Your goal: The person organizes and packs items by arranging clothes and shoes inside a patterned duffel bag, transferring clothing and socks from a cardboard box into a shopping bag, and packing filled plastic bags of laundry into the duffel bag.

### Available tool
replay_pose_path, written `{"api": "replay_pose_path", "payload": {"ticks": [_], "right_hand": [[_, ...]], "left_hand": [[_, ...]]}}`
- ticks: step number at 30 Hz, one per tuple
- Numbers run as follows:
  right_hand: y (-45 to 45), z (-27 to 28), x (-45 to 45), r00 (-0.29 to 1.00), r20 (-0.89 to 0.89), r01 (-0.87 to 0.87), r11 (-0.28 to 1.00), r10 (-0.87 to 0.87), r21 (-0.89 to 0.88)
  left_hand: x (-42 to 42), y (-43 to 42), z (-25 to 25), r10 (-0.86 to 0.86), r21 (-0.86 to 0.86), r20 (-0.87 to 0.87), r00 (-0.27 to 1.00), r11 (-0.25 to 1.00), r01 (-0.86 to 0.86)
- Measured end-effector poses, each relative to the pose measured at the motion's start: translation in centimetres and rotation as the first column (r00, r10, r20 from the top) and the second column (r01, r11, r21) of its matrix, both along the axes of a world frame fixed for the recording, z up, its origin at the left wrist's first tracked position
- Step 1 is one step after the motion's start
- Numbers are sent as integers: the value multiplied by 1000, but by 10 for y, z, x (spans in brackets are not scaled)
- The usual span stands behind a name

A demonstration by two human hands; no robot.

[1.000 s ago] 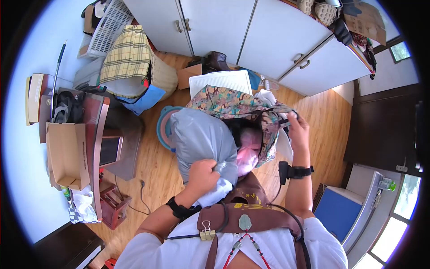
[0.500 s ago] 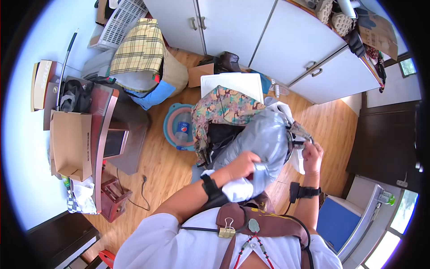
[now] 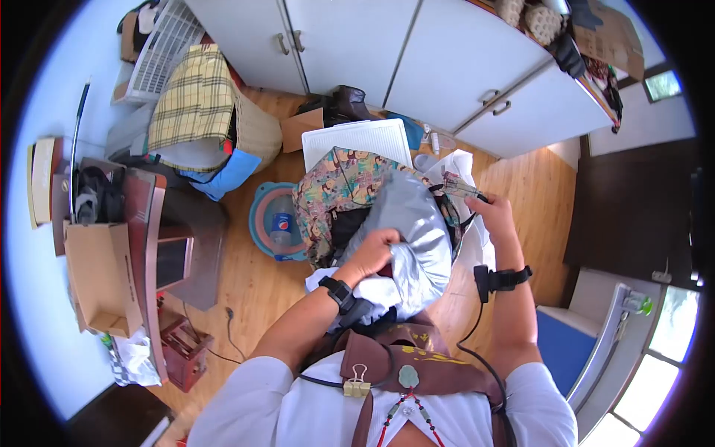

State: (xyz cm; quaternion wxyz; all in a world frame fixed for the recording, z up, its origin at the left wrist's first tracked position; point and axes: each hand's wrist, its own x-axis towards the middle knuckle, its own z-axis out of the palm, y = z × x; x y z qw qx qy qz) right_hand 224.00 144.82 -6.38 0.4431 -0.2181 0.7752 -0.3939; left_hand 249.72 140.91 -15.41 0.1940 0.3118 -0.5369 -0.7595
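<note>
My left hand [image 3: 375,253] is closed on the gathered top of a grey plastic bag [image 3: 413,223], which sits in the opening of a patterned fabric bag [image 3: 339,182]. White cloth [image 3: 372,293] shows at the grey bag's mouth, below my left hand. Over on the right, my right hand [image 3: 491,212] grips the patterned bag's edge near its dark strap. White sheeting [image 3: 473,246] hangs beside that edge. The inside of the patterned bag is mostly hidden by the grey bag.
Left of the bags stands a blue-and-pink basin [image 3: 261,223] holding a bottle [image 3: 281,227]. A white ribbed lid [image 3: 357,141] lies behind them. Farther left are a covered basket [image 3: 257,130] and a desk with an open cardboard box [image 3: 100,279]. Cabinets [image 3: 439,59] line the back.
The grey bag has moved right, from beside the patterned bag into its opening, with my left hand on it. The pink item seen earlier inside is now covered. The basin shows more fully.
</note>
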Motion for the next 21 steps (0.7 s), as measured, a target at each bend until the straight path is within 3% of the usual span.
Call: {"api": "replay_pose_path", "payload": {"ticks": [2, 3, 4, 5, 6, 7, 8, 12, 14, 16, 17, 18, 20, 21], "right_hand": [[5, -16, 0, 938, -346, -80, 987, 27, -142], [12, -8, 15, 922, -386, -64, 977, -20, -202], [27, -3, 22, 934, -343, 30, 978, -101, -208], [49, -11, 25, 954, -131, 207, 911, -268, -356], [67, -15, 36, 917, -128, 304, 872, -377, -385], [82, -11, 46, 933, -111, 275, 877, -342, -393], [87, -13, 58, 951, 24, 270, 796, -307, -542], [101, 11, 69, 987, -112, 59, 896, -120, -441], [101, 13, 76, 990, -123, 3, 895, -64, -447], [97, 16, 80, 978, -203, -99, 947, 37, -306], [87, 20, 77, 885, -424, -311, 922, 192, -230], [76, 19, 76, 878, -432, -324, 919, 204, -224], [56, 10, 80, 937, -337, -168, 960, 86, -222], [42, 2, 82, 982, -121, 92, 930, -143, -355]], "left_hand": [[-21, 16, -5, -115, -211, -101, 988, 973, 92], [-31, 27, -8, -138, -226, -114, 984, 968, 110], [-39, 33, -11, -164, -242, -123, 979, 961, 131], [-45, 34, -13, -156, -207, -49, 986, 968, 143], [-49, 36, -14, -151, -166, 22, 988, 974, 153], [-53, 36, -27, -125, -236, 94, 988, 961, 144], [-51, 39, -40, -135, -217, 103, 986, 964, 154], [-50, 26, -67, -220, -203, 307, 926, 935, 289], [-46, 16, -86, -86, -267, 330, 940, 946, 181], [-43, -11, -92, -143, -225, 397, 906, 942, 247], [-45, -20, -99, -119, -226, 438, 891, 945, 237], [-48, -26, -108, -91, -224, 472, 877, 950, 219], [-54, -26, -112, -87, -161, 451, 888, 971, 177], [-59, -24, -107, -79, -281, 458, 886, 932, 229]]}}
